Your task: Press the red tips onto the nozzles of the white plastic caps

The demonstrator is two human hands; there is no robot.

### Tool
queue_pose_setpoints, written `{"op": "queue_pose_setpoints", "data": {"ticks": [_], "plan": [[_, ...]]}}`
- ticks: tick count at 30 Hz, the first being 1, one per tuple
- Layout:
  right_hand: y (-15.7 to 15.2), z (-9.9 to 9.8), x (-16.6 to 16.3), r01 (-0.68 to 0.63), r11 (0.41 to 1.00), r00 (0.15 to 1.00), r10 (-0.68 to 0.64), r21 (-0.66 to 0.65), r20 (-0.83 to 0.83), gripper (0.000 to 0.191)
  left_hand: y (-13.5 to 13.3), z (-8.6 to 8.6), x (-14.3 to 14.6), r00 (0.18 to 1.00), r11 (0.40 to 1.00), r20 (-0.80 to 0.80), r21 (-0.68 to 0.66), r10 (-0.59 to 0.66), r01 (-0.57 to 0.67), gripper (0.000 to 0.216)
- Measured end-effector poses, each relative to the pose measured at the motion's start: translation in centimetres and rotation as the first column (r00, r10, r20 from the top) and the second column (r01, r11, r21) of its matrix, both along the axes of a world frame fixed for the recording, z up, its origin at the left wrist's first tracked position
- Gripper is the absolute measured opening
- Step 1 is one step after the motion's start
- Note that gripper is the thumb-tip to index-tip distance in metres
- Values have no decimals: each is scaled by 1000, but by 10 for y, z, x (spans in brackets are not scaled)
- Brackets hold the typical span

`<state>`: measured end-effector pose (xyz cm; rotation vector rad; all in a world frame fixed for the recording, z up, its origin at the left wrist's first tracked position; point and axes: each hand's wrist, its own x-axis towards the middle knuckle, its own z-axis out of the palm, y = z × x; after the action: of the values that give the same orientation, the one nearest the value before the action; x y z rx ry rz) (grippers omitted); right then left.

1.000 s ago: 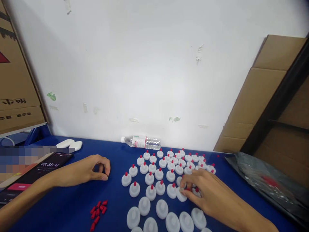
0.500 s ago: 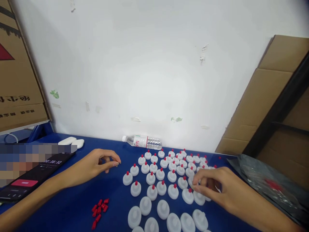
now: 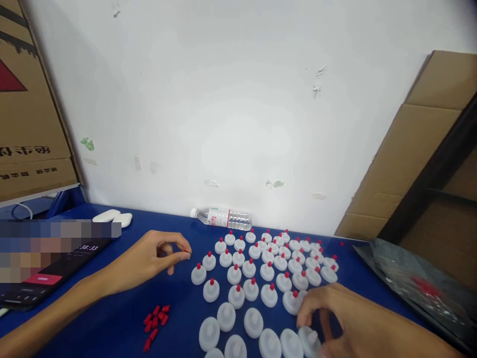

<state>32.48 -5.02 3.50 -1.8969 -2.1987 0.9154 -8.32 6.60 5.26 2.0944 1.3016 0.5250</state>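
Observation:
Several white round caps (image 3: 261, 268) stand in rows on the blue table (image 3: 179, 303); the far ones carry red tips, the near row (image 3: 253, 323) has bare white stems. My left hand (image 3: 149, 258) hovers left of the rows, thumb and forefinger pinched on a small red tip (image 3: 187, 252). My right hand (image 3: 335, 318) rests low at the near right, fingers curled around a bare white cap (image 3: 309, 338). A small pile of loose red tips (image 3: 154, 323) lies near my left forearm.
A clear water bottle (image 3: 223, 218) lies by the white wall. A phone (image 3: 48, 273) showing a timer sits at the left, with two white oblong things (image 3: 112, 217) behind it. Cardboard boxes (image 3: 30, 99) stand left and right; a dark plastic bag (image 3: 417, 283) lies at the right.
My left hand has moved right toward the caps, pinching a red tip. My right hand has drawn back from the capped rows down to the near row of bare caps.

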Motion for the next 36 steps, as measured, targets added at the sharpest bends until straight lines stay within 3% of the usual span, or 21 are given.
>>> {"op": "queue_pose_setpoints", "data": {"ticks": [5, 11, 16, 20, 24, 27, 32, 36], "plan": [[1, 5, -12, 35, 999, 996, -35, 2, 80, 34, -5, 2, 3, 1000, 1000, 9, 10, 0, 0, 43], [-1, -1, -7, -17, 996, 1000, 19, 88, -15, 42, -5, -1, 6, 999, 999, -38, 48, -23, 25, 40], [-3, 0, -13, 9, 999, 996, -12, 32, 88, 49, -4, -5, 8, 999, 997, -47, 78, -24, 28, 37], [-5, -7, -5, -13, 997, 1000, 11, 82, 18, 44, 0, -11, 5, 997, 967, -79, 253, -5, 25, 37], [-7, -3, 4, -45, 994, 998, 50, 105, -44, 30, 2, -19, 1, 996, 877, -74, 480, 40, 1, 36], [-4, 8, -4, -5, 987, 993, 24, 161, -117, 31, 0, -25, 2, 999, 808, -5, 588, 47, -36, 32], [-1, 15, -36, 40, 900, 990, 22, 433, -138, 38, -13, -30, 12, 992, 663, 128, 742, 1, -96, 21], [-4, 4, -60, -34, 725, 990, 116, 688, -74, 40, -30, -35, 23, 983, 600, 101, 800, -155, 13, 13]]}}
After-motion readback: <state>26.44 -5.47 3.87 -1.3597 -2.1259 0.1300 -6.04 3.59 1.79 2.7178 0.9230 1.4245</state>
